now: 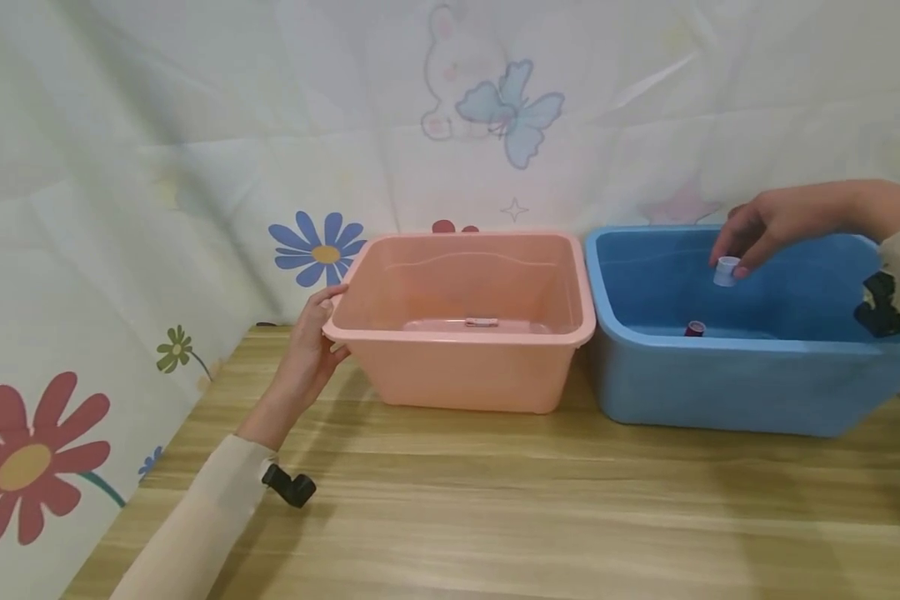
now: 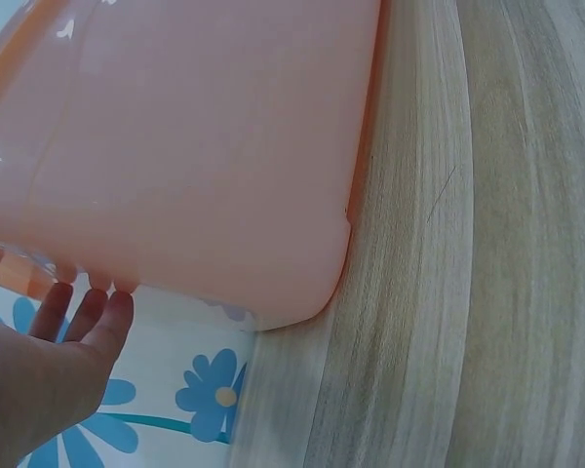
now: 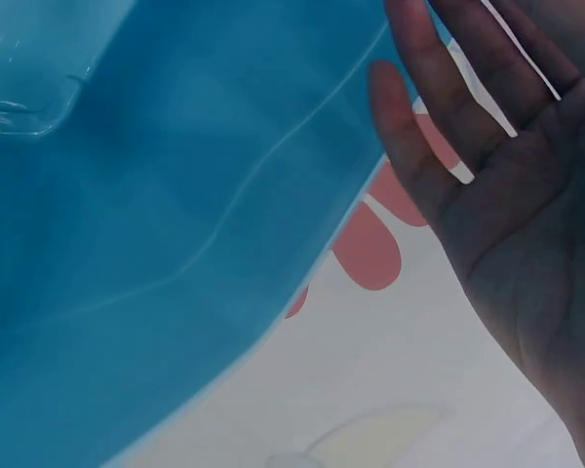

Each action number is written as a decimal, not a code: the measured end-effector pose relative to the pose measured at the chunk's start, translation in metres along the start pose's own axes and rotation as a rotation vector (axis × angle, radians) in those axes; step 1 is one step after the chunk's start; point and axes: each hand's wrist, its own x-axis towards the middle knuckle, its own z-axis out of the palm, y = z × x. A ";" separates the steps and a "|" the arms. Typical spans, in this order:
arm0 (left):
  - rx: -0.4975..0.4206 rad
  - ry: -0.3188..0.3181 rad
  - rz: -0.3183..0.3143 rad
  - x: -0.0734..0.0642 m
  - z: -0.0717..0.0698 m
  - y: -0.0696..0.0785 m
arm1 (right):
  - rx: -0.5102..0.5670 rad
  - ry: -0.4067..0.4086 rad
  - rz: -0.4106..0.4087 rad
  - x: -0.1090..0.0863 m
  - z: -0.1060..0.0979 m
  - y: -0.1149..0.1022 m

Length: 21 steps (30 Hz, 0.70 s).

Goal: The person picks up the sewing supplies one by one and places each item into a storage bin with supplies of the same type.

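My right hand (image 1: 787, 221) is above the blue bin (image 1: 735, 383), its thumb and fingers pinching a small white cylinder (image 1: 724, 272). In the right wrist view, the palm and several fingers of the right hand (image 3: 517, 205) show beside the bin's blue wall (image 3: 175, 214); the cylinder is out of sight there. Inside the blue bin lies a small dark red cylinder (image 1: 694, 329). At the left end of the pink bin (image 1: 465, 371), my left hand (image 1: 311, 346) touches the side by the rim. Extended fingers of the left hand (image 2: 68, 361) meet its outer wall in the left wrist view.
A small pinkish-white item (image 1: 482, 322) lies on the pink bin's floor. Both bins stand side by side on a wood-grain table (image 1: 495, 508). Behind them hangs a white cloth (image 1: 285, 125) printed with flowers and a butterfly.
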 end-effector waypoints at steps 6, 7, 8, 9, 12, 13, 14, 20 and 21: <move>-0.002 -0.003 0.007 0.002 -0.003 0.003 | 0.037 -0.064 0.016 -0.003 0.000 -0.002; -0.004 -0.005 0.007 0.003 -0.003 0.003 | 0.045 -0.071 0.016 -0.004 0.000 -0.002; -0.008 -0.006 0.005 0.003 -0.004 0.004 | 0.048 -0.078 0.014 -0.005 0.001 -0.002; -0.010 -0.006 0.003 0.003 -0.004 0.004 | 0.050 -0.082 0.011 -0.005 0.001 -0.002; -0.012 -0.006 0.004 0.003 -0.005 0.003 | 0.056 -0.087 -0.011 -0.006 0.001 -0.003; -0.014 -0.005 0.004 0.003 -0.006 0.003 | 0.063 -0.093 -0.019 -0.006 0.001 -0.002; -0.015 -0.003 0.002 0.002 -0.006 0.002 | 0.070 -0.099 -0.024 -0.006 0.001 -0.002; -0.026 -0.003 -0.011 0.002 -0.007 0.000 | 0.073 -0.124 -0.011 -0.007 0.004 0.000; -0.024 -0.004 -0.010 0.002 -0.007 0.000 | 0.064 -0.118 -0.004 -0.008 0.005 0.000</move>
